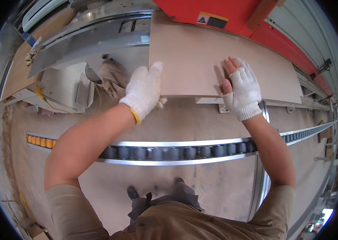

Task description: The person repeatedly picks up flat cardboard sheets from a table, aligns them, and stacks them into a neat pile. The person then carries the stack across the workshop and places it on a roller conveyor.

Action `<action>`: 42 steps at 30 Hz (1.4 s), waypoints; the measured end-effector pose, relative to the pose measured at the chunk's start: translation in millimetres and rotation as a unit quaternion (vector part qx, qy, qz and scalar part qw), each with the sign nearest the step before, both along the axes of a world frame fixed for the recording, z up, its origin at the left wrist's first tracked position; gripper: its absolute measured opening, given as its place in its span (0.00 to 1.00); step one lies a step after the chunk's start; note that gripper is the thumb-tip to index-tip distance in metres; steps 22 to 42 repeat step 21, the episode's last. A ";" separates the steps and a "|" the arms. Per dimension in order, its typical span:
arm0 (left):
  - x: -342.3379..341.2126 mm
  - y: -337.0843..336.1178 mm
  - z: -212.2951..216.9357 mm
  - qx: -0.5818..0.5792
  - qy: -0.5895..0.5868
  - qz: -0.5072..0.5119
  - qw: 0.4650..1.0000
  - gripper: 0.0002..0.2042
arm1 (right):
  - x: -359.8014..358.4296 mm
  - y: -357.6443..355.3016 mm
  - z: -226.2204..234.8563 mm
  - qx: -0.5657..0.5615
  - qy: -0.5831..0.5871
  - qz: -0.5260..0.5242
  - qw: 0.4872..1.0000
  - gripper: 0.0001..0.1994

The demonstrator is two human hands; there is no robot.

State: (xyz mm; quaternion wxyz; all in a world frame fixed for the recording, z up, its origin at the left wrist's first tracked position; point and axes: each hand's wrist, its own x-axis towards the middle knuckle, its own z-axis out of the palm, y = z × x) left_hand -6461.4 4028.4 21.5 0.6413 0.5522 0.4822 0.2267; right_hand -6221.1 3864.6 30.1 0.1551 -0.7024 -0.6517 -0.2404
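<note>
A large flat light-brown board [201, 64] lies on the machine in front of me. My left hand [143, 90], in a white knit glove with a yellow cuff edge, is closed round the board's near left corner. Part of the glove shows beneath the edge there. My right hand [243, 90] rests on top of the board near its front edge, fingers stretched out and thumb apart. Its white glove leaves the thumb and some fingertips bare.
A red machine body [225, 30] stands behind the board. Between me and the machine runs a roller conveyor [177, 153]. To the left are a grey metal table [93, 48], a hanging dusty cloth bag [113, 78] and a wooden worktop [15, 80] with a blue-labelled bottle [29, 39].
</note>
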 end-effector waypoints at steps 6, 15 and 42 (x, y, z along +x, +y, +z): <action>69.2 -40.5 0.4 0.038 0.007 -0.016 0.999 0.26 | 69.0 -38.7 -6.2 0.009 -0.074 -0.018 0.997 0.24; 157.4 -42.3 -29.9 0.433 0.174 -0.287 0.837 0.21 | 156.7 -87.3 -21.1 0.009 -0.122 -0.131 0.984 0.25; 18.8 -66.0 62.8 0.364 0.170 -0.313 0.860 0.25 | 178.4 -77.4 -27.5 -0.081 -0.165 -0.237 0.954 0.30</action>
